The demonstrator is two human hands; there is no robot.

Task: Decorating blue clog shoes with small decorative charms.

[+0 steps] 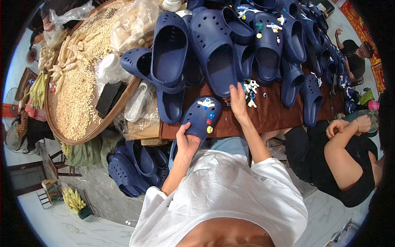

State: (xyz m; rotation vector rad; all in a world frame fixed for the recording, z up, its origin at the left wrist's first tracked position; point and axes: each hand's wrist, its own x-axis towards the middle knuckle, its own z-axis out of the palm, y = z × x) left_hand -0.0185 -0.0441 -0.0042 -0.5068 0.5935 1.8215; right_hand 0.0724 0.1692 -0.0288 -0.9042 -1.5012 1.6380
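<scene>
In my left hand (pixel 187 140) is a navy blue foam clog (pixel 195 117), my fingers closed around its side near the table's front edge. Colourful charms, a white figure, a blue flower, a red piece and a yellow round one, run along its upper. My right hand (pixel 238 103) reaches forward with fingers stretched out, between the near end of a larger navy clog (pixel 214 53) and a small pile of white and blue charms (pixel 250 92). Whether its fingertips touch the clog is hard to tell.
More navy clogs, some with charms (pixel 269 41), crowd the brown-covered table (pixel 271 119). At left, a round woven tray (pixel 123 103) bears corn kernels and a black phone (pixel 111 99). Other clogs (pixel 131 168) lie below the table. A person in black (pixel 341 164) sits at right.
</scene>
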